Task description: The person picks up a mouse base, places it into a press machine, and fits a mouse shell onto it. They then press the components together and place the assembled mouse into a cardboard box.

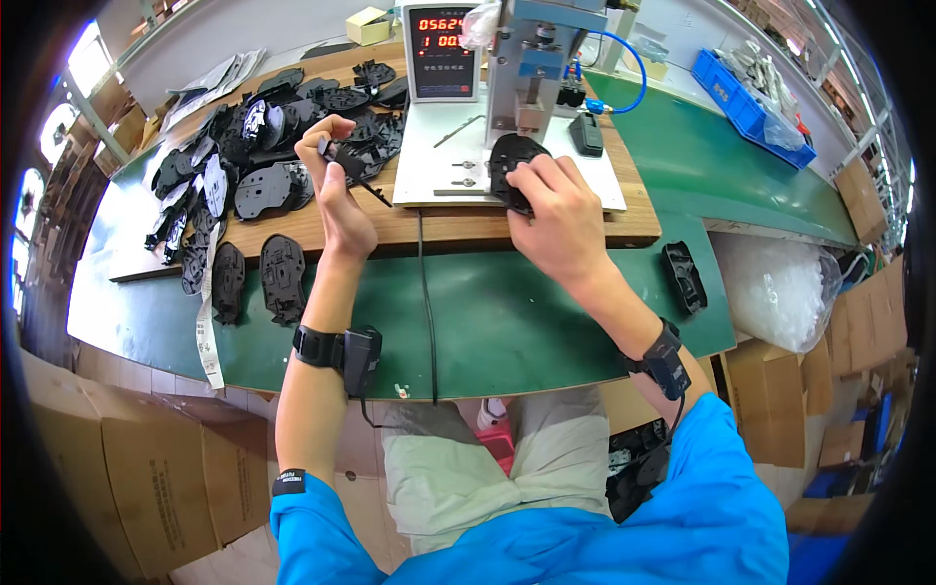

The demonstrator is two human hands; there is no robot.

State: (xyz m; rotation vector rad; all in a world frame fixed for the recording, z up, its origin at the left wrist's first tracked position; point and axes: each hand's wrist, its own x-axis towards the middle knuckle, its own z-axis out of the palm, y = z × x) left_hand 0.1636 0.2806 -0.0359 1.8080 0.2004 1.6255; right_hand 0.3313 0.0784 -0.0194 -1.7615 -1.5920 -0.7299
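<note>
My right hand [565, 214] grips a black mouse-shaped plastic shell [509, 164] at its near right side. The shell stays right beneath the head of a bench press [529, 73], over its white base plate [421, 161]. Raised to the left of that plate, my left hand [338, 200] pinches a thin dark plastic piece [374, 191] between thumb and fingers; its exact kind is unclear. Behind the left hand lies a heap of similar black plastic shells [278, 185]. Two more shells, one of them wide [283, 278], rest on the green table just left of my left forearm.
A control box with a red digital display [442, 58] stands left of the press. Right of it are a blue air hose [639, 78] and small black box [586, 135]. A black cable [426, 302] crosses the green table. Farther right are a black shell [684, 278] and blue bin [736, 102].
</note>
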